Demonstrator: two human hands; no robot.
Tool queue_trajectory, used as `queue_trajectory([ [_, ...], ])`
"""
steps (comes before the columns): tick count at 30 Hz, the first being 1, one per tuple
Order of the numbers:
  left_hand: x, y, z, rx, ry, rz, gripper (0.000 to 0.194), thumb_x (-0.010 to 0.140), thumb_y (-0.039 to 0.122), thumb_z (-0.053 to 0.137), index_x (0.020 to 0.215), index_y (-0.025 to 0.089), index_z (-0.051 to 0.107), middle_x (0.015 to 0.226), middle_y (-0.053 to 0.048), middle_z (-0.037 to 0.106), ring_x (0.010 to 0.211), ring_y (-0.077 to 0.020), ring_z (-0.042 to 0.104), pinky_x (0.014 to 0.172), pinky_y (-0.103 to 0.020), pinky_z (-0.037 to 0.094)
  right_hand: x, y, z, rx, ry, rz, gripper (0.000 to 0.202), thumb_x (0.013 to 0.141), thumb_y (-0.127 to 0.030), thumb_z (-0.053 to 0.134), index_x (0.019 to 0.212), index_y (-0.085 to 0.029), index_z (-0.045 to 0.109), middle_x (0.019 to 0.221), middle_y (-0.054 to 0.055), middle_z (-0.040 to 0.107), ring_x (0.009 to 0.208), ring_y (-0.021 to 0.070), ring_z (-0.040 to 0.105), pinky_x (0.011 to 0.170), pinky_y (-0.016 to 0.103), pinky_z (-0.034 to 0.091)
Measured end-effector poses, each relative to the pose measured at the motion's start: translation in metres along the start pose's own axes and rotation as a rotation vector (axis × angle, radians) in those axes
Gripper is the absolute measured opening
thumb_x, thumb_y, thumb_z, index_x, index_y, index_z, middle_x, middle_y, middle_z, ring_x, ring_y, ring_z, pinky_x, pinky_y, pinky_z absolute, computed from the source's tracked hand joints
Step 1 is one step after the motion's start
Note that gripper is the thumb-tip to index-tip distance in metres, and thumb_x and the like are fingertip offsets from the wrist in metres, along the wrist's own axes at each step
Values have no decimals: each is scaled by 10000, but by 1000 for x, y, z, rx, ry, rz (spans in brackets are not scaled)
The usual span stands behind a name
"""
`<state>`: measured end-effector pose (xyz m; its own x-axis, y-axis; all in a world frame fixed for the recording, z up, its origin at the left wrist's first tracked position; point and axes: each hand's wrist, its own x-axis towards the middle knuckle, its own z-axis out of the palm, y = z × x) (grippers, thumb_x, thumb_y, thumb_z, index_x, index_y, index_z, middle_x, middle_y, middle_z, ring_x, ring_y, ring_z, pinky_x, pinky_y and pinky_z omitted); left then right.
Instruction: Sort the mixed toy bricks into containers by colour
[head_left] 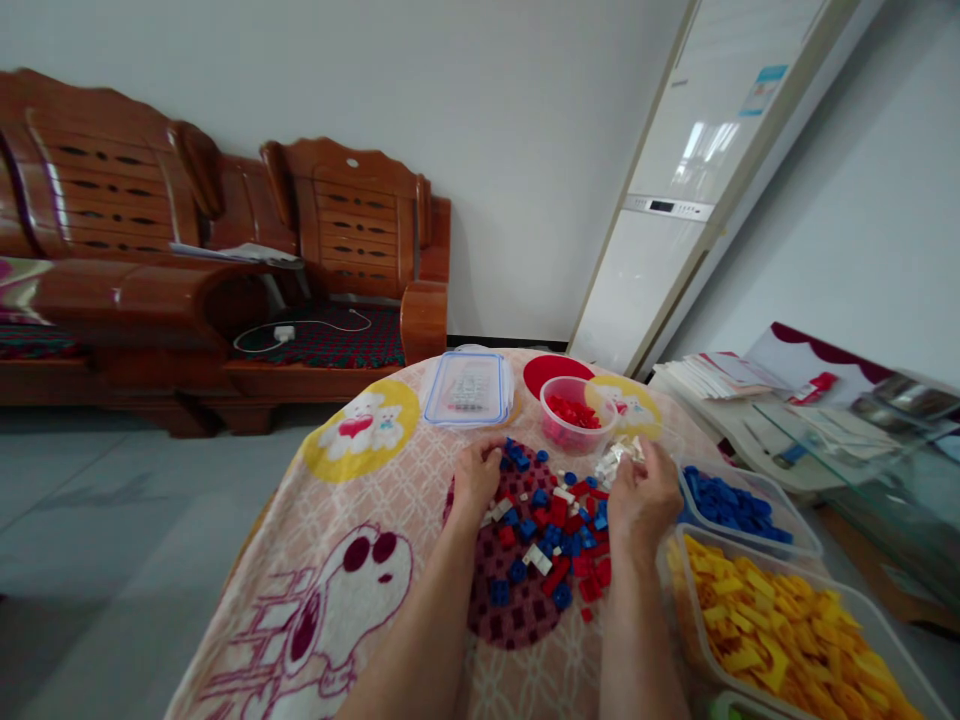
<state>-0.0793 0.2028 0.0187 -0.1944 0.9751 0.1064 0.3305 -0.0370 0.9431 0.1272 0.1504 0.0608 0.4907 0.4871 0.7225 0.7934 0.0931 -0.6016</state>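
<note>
On the table, a loose heap of red, blue and white toy building bricks (559, 535) lies between my hands. My left hand (477, 476) is at the heap's left edge, beside a few blue bricks (516, 457). Its fingers are curled in towards the thumb; anything between them is too small to make out. My right hand (646, 492) is at the far right of the heap, thumb and fingers pinched together against a shiny whitish pile (621, 460). What the pinch holds is hidden.
Behind the heap stand a round clear tub of red bricks (570, 425) and a lidded clear box (469, 390). To the right are a box of blue bricks (806, 540) and a larger box of yellow bricks (780, 625). A patterned cloth (300, 545) covers the table.
</note>
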Motion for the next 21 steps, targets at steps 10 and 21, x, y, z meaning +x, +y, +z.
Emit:
queue_trajectory([
  [10, 3, -13, 2, -186, 42, -78, 313, 780, 190, 503, 960, 175, 759, 810, -34, 757, 749, -161, 690, 741, -278, 549, -32, -53, 24, 75, -834, -127, 198, 817, -225, 574, 909, -213, 749, 850, 55, 750, 774, 184, 670, 738, 271, 472],
  [21, 5, -18, 3, -400, 89, -104, 226, 713, 254, 604, 854, 181, 765, 769, -42, 747, 709, -175, 674, 707, -292, 546, -48, -70, 28, -162, -1106, -272, 147, 780, -160, 627, 855, -202, 746, 903, 83, 735, 934, 200, 647, 829, 260, 410],
])
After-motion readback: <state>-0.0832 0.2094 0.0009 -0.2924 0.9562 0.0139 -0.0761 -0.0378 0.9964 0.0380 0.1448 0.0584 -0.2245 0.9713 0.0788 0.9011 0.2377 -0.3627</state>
